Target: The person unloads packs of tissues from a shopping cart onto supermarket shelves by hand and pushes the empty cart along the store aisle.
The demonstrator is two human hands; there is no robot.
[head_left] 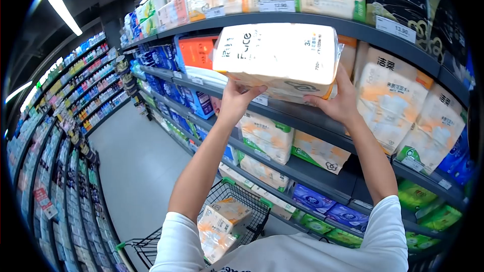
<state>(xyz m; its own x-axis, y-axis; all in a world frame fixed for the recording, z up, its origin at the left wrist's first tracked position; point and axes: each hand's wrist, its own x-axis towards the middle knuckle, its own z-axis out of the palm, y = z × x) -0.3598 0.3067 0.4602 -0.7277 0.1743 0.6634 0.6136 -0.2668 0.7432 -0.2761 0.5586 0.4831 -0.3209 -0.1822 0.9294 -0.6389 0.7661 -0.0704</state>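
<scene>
Both my hands hold up a large plastic-wrapped pack of tissues, white and cream with dark printed lettering, in front of the shelves. My left hand grips its lower left end, the thumb along the near underside and the other fingers partly hidden behind. At the lower right end, my right hand closes round the pack, thumb towards me. Below my arms stands a black wire shopping cart with a green-trimmed rim. Inside it lies a similar tissue pack, cream and orange.
Shelves of tissue packs fill the right side, with a price tag on the upper edge. Purple packs sit on a lower shelf. An aisle floor runs left of the cart, bordered by stocked shelves.
</scene>
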